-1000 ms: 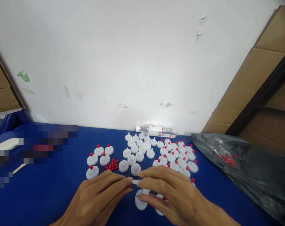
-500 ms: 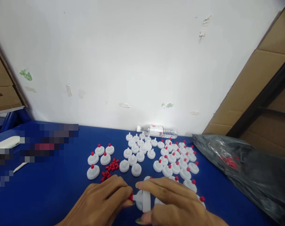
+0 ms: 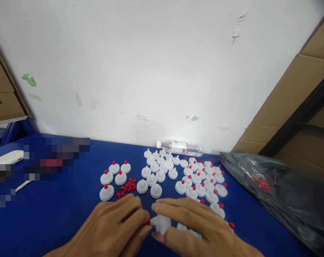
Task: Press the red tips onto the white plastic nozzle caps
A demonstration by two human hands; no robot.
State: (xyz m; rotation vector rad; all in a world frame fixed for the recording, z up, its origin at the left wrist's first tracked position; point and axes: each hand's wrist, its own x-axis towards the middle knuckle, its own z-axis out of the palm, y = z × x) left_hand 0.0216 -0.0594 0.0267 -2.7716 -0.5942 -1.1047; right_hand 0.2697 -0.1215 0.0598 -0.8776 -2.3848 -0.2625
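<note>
My left hand (image 3: 121, 225) pinches a small red cap (image 3: 148, 222) at the tip of a white nozzle lid (image 3: 162, 224). The lid lies on its side, its nozzle pointing left, and my right hand (image 3: 196, 226) grips its round base between thumb and fingers. Just beyond my left hand is a pile of loose red caps (image 3: 128, 185). White lids without caps (image 3: 156, 191) stand in the middle. Red-capped lids (image 3: 191, 192) are grouped at the right, partly hidden by my right hand, and several more capped lids (image 3: 106, 192) stand at the left.
A clear plastic bottle (image 3: 180, 147) lies along the white wall (image 3: 151, 71). A dark plastic bag (image 3: 260, 185) with red pieces inside lies at the right of the blue table (image 3: 65, 210). Cardboard (image 3: 274, 96) stands behind it. A white object (image 3: 8, 159) lies far left.
The lid between my hands has turned slightly, and its base shows at a different angle. Both hands keep their grip. The whole view has shifted a little.
</note>
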